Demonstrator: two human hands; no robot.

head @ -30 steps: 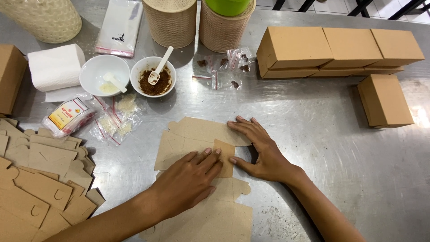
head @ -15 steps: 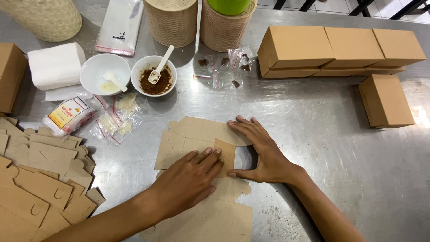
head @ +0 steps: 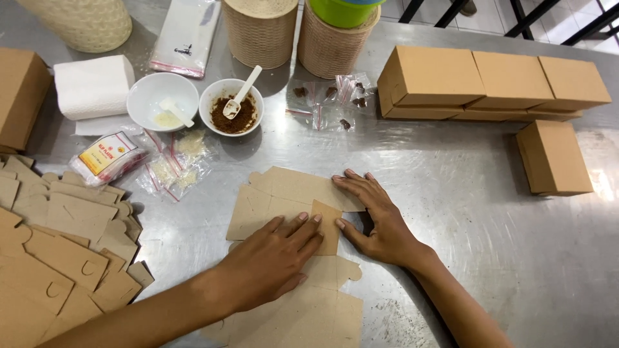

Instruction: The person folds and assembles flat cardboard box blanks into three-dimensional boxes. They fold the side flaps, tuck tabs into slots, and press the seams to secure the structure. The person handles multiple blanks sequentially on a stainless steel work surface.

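Note:
A flat brown cardboard box blank (head: 284, 193) lies on the steel table in front of me. My left hand (head: 271, 258) rests palm down on its middle, fingers spread and pressing a folded flap (head: 327, 222). My right hand (head: 377, 216) lies flat beside it on the right, fingertips on the blank's upper right edge and thumb against the flap. Neither hand grips anything.
A pile of flat blanks (head: 58, 258) lies at the left. Several folded boxes (head: 490, 80) and a single box (head: 554, 158) stand at the right. Two white bowls (head: 161, 103) (head: 231, 109) with spoons, small plastic bags (head: 174, 164), a tissue stack (head: 93, 87) and woven baskets (head: 335, 45) sit at the back.
Both hands stay pressed on the blank; the fingers have shifted only slightly along the folded flap.

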